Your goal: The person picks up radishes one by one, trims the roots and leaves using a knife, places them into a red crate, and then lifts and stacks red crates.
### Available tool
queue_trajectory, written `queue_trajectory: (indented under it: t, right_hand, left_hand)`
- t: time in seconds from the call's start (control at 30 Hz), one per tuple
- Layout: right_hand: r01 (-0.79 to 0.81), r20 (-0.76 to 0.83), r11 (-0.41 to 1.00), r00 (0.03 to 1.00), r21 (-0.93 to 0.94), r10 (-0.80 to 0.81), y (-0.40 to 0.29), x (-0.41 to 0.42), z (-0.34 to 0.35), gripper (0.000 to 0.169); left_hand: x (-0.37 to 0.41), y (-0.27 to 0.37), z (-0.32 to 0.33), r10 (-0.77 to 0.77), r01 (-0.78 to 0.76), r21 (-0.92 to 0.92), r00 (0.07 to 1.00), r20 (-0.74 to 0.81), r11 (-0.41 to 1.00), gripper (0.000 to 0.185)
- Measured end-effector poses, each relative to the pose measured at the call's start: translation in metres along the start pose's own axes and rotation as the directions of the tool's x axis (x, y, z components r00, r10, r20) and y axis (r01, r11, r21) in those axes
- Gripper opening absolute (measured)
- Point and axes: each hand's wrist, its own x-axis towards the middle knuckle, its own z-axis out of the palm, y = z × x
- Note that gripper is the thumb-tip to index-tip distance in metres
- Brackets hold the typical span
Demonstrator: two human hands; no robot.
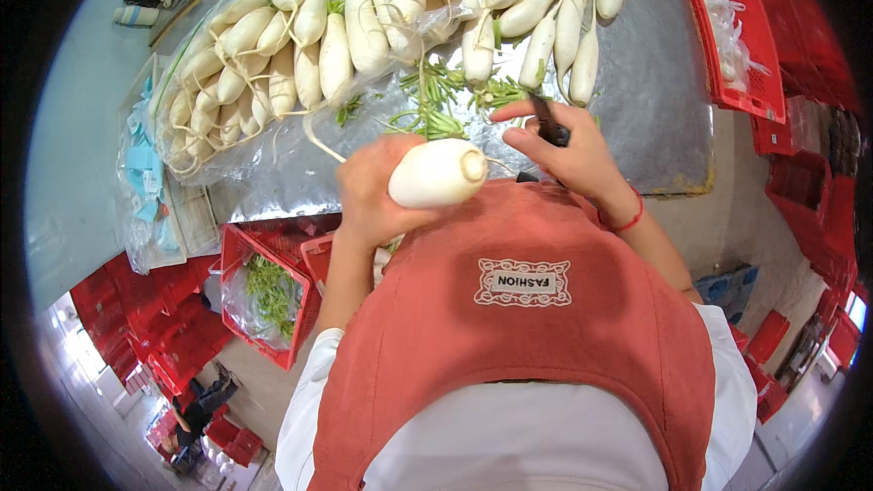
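Observation:
My left hand (pixel 372 184) grips a white daikon radish (pixel 430 174) in front of my red apron. The radish's cut crown end points right, its leaves off, and a thin root trails behind my fingers to the upper left. In my right hand (pixel 580 146) is a knife (pixel 545 119) with a dark handle, held just right of the radish and apart from it. Cut green radish stems (pixel 436 99) lie scattered on the metal tabletop (pixel 648 82) beyond both hands. Several loose daikons (pixel 539 51) rest past the stems.
A clear plastic bag (pixel 320 102) full of daikons covers the table's left side. To the right stands a red crate (pixel 757 34) of plastic bags. Low at left, another red crate (pixel 293 348) holds radish greens (pixel 273 293). A person (pixel 194 416) is far off at lower left.

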Motion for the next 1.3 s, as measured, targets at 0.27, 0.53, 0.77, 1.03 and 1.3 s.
queue_trajectory:
  t: [0.27, 0.53, 0.77, 1.03, 1.3]
  right_hand:
    - [0.082, -0.036, 0.992, 0.996, 0.096, -0.079, -0.038, -0.011, 0.019, 0.052]
    - [-0.141, -0.048, 0.817, 0.978, 0.558, 0.202, -0.013, -0.026, -0.008, 0.049]
    - [-0.078, -0.057, 0.835, 0.990, 0.545, 0.130, 0.007, -0.019, -0.018, 0.062]
    - [-0.129, 0.023, 0.732, 0.988, 0.669, 0.152, 0.017, -0.009, -0.023, 0.051]
    - [-0.389, 0.335, 0.447, 0.921, 0.806, 0.198, 0.035, 0.027, -0.045, 0.056]
  left_hand:
    - [0.030, 0.015, -0.002, 0.221, -0.183, 0.463, 0.975, -0.028, 0.867, 0.048]
    - [0.034, -0.006, -0.012, 0.062, -0.071, 0.033, 0.460, -0.886, 0.997, 0.082]
    - [0.033, -0.009, -0.010, -0.317, -0.085, -0.571, 0.760, -0.567, 0.817, 0.066]
    - [0.045, 0.000, -0.014, -0.441, 0.003, -0.737, 0.804, -0.400, 0.675, 0.040]
    - [0.045, -0.021, -0.005, -0.587, 0.002, -1.000, 0.809, 0.019, -0.030, 0.022]
